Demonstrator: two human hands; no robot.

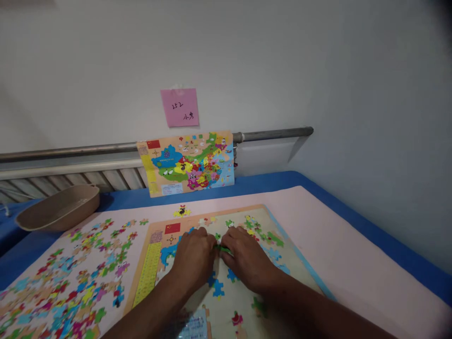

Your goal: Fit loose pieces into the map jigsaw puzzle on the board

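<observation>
A partly filled jigsaw puzzle board (300, 278) of a map lies in front of me, its orange and blue border in place. Over its middle, my left hand (197, 254) and my right hand (247, 259) meet with fingertips closed together. Between them shows a small green puzzle piece (223, 249); the fingers cover most of it, and both seem to grip it. Blue puzzle pieces (218, 288) lie loose just below my hands. More green pieces (275, 239) rest at the board's upper right. A red and green piece (237, 318) sits near the bottom.
Many loose puzzle pieces (88, 273) spread over the pink sheet (318, 212) on the left. A yellow joined cluster (182, 211) lies above the board. Behind stand a reference map (187, 165) against a pipe (275, 134) and a beige basin (60, 209) at the left.
</observation>
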